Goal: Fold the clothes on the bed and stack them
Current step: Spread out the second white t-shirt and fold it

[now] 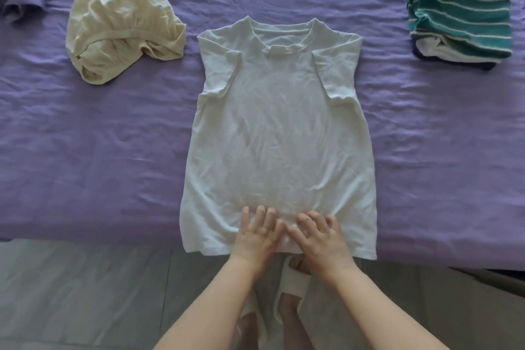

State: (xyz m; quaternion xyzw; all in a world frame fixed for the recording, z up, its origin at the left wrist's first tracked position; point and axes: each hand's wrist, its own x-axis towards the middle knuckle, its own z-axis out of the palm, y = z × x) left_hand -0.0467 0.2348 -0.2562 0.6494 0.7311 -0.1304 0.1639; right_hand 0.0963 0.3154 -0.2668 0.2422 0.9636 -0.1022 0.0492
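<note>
Hands first: we press our left hand (257, 236) and right hand (318, 236) flat, fingers spread, side by side on the hem of the pale white cotton T-shirt (279, 136). It lies face up on the purple bed sheet (113, 150), its long axis running straight away from our hands, collar at the far end, both short sleeves folded inward. Beyond our left hand sits a crumpled cream garment (122, 28); far beyond our right, a folded teal striped stack (460, 8).

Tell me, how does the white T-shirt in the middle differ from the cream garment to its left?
The white T-shirt lies spread flat with sleeves folded in; the cream garment sits crumpled in a heap. Both hands, left hand and right hand, press the T-shirt's hem; nothing touches the cream one. Both rest on the purple sheet.
</note>
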